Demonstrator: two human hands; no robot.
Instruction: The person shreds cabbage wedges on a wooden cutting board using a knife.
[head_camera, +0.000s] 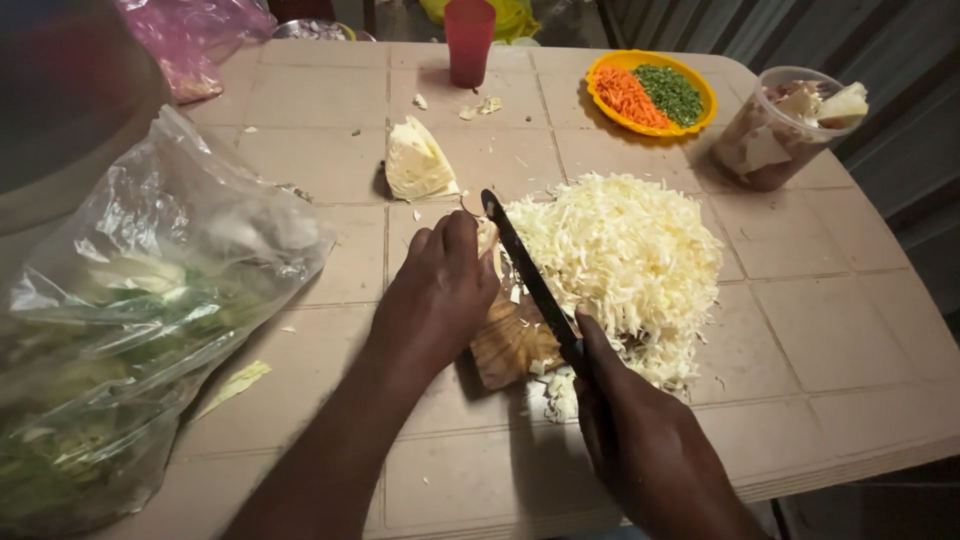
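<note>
Beige tiled table (320, 170) carries everything. Clear plastic bag (130, 330) of greens slumps at left. Shredded cabbage (620, 260) heaps over a wooden board (505, 345), loose and light, likely to scatter. Cabbage wedge (415, 160) sits beyond (firm, best held by its rounded back). Left hand (440, 290) curls, pressing a small cabbage piece. Right hand (640, 440) is closed around the knife (530, 275).

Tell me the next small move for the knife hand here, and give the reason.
Probably bring the knife down for another thin slice. The right hand holds it angled over the wooden cutting board, its blade right beside the left hand, which presses down a small remaining piece of cabbage. The shredded cabbage pile lies to the right, so cutting seems underway.
</note>
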